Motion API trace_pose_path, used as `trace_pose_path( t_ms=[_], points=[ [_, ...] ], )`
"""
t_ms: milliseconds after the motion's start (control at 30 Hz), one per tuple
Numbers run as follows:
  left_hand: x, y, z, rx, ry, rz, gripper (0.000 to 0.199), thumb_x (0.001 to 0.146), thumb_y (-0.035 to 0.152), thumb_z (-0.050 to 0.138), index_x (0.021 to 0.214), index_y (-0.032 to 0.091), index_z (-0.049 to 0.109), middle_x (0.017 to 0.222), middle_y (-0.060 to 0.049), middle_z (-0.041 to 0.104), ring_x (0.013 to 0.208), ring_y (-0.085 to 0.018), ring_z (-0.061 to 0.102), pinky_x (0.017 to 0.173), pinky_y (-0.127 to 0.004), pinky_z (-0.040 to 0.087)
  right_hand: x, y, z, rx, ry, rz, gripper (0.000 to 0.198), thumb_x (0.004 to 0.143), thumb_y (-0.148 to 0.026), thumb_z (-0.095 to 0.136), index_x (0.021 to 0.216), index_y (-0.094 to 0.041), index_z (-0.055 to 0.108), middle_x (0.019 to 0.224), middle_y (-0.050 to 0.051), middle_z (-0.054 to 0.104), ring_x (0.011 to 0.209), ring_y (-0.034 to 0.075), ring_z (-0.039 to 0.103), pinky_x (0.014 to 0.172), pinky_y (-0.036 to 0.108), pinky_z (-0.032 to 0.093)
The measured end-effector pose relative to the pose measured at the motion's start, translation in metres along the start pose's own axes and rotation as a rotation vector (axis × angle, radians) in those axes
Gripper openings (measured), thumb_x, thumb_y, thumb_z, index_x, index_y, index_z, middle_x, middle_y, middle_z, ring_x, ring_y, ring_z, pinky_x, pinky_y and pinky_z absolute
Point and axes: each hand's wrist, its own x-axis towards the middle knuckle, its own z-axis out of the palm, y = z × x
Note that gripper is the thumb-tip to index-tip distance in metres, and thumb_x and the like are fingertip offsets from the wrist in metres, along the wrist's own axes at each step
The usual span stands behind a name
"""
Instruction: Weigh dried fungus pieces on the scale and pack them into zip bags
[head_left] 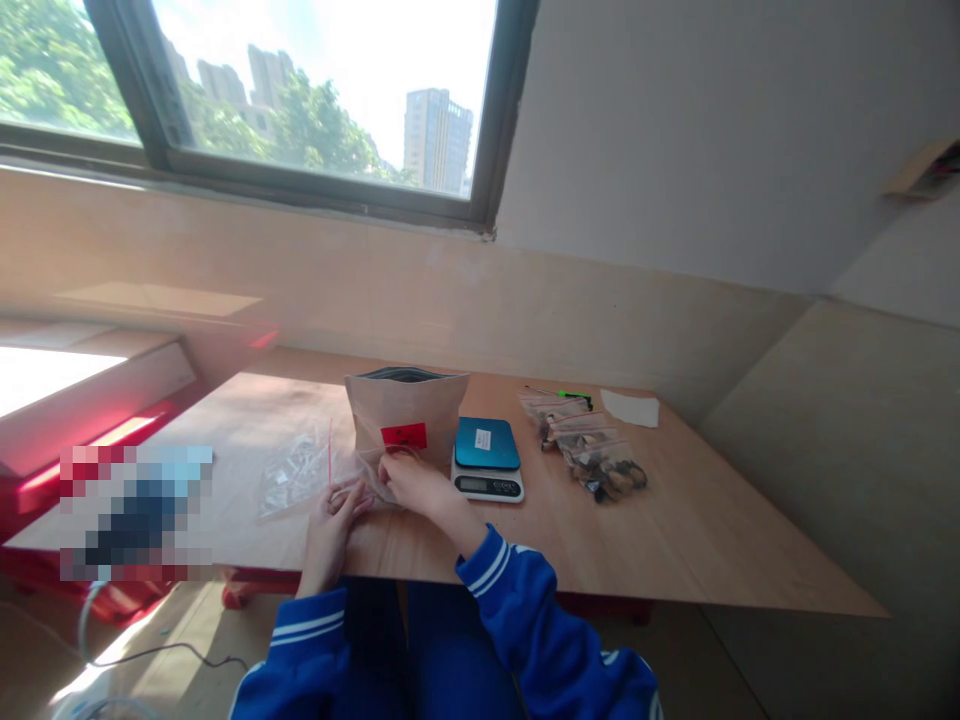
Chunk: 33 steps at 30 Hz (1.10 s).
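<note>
A small clear plastic bag [369, 478] is between my hands near the table's front edge. My left hand [343, 507] is closed on its lower left side. With bent fingers, my right hand [411, 482] grips the bag's upper right part; what is inside the bag I cannot make out. Just behind my hands stands a pale pouch [367, 405] with an open top and a red label [405, 437]. To the right of it is a digital scale [491, 485] with a blue top. Left of my left hand lies a clear zip bag [292, 475] of small clear pieces.
Several zip bags [592, 450] with dark cable-like items lie right of the scale. Behind them are a green-and-black tool [576, 398] and a white paper [630, 409]. A blurred-out object [142, 515] rests at the table's left. The wooden table [712, 530] reaches the tiled wall.
</note>
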Motion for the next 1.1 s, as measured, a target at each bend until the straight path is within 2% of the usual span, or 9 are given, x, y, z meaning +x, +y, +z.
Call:
trace_pose_path(
  t_ms=[100, 300, 400, 633, 867, 1000, 1100],
  points=[
    [0.000, 0.000, 0.000, 0.000, -0.003, 0.003, 0.056, 0.050, 0.048, 0.087, 0.086, 0.014, 0.061, 0.076, -0.002, 0.070, 0.070, -0.015, 0.068, 0.072, -0.027, 0.057, 0.002, 0.003, 0.008, -0.017, 0.023, -0.040, 0.025, 0.089, -0.006, 0.047, 0.108, -0.013, 0.062, 0.117, 0.015, 0.064, 0.111, 0.026, 0.058, 0.094, 0.039, 0.049],
    [0.000, 0.001, 0.001, -0.001, -0.015, 0.018, 0.055, 0.051, 0.053, 0.085, 0.084, 0.015, 0.062, 0.080, -0.002, 0.069, 0.071, -0.016, 0.068, 0.073, -0.030, 0.058, 0.008, 0.011, 0.020, 0.040, 0.015, -0.149, 0.038, 0.084, -0.007, 0.055, 0.119, -0.021, 0.058, 0.117, 0.008, 0.065, 0.106, 0.021, 0.061, 0.093, 0.035, 0.050],
    [-0.001, 0.001, 0.001, 0.014, -0.030, 0.026, 0.053, 0.052, 0.053, 0.084, 0.082, 0.016, 0.062, 0.079, -0.003, 0.069, 0.073, -0.018, 0.069, 0.073, -0.031, 0.058, 0.011, 0.013, 0.023, 0.067, -0.012, -0.196, 0.044, 0.079, -0.008, 0.060, 0.120, -0.022, 0.057, 0.119, 0.007, 0.065, 0.108, 0.023, 0.061, 0.093, 0.035, 0.051],
    [0.001, -0.003, -0.002, 0.050, -0.019, 0.053, 0.051, 0.058, 0.056, 0.080, 0.083, 0.015, 0.063, 0.078, -0.004, 0.070, 0.071, -0.017, 0.067, 0.070, -0.030, 0.057, 0.003, 0.011, 0.020, -0.001, -0.070, -0.122, 0.031, 0.084, -0.015, 0.058, 0.115, -0.013, 0.059, 0.120, 0.016, 0.065, 0.109, 0.028, 0.062, 0.092, 0.041, 0.052],
    [0.002, -0.005, -0.003, 0.061, -0.011, 0.065, 0.052, 0.059, 0.056, 0.079, 0.084, 0.015, 0.062, 0.075, -0.002, 0.068, 0.071, -0.018, 0.067, 0.070, -0.030, 0.056, -0.003, 0.006, 0.025, -0.030, -0.027, -0.109, 0.029, 0.087, -0.001, 0.047, 0.112, -0.008, 0.059, 0.122, 0.020, 0.064, 0.114, 0.028, 0.060, 0.099, 0.046, 0.046],
    [0.001, -0.005, -0.004, 0.065, -0.007, 0.063, 0.051, 0.060, 0.057, 0.078, 0.084, 0.015, 0.061, 0.076, -0.003, 0.068, 0.071, -0.017, 0.067, 0.072, -0.031, 0.056, -0.006, 0.009, 0.018, 0.061, -0.032, -0.178, 0.028, 0.083, 0.000, 0.053, 0.107, -0.013, 0.062, 0.117, 0.012, 0.069, 0.108, 0.021, 0.064, 0.094, 0.032, 0.049],
    [0.001, -0.005, -0.004, 0.068, 0.004, 0.062, 0.051, 0.059, 0.056, 0.079, 0.084, 0.015, 0.061, 0.076, -0.003, 0.067, 0.072, -0.017, 0.067, 0.073, -0.031, 0.057, -0.011, 0.013, 0.008, 0.291, -0.013, -0.221, 0.031, 0.079, 0.004, 0.055, 0.101, -0.015, 0.064, 0.112, 0.008, 0.071, 0.103, 0.018, 0.067, 0.088, 0.027, 0.050]
  ],
)
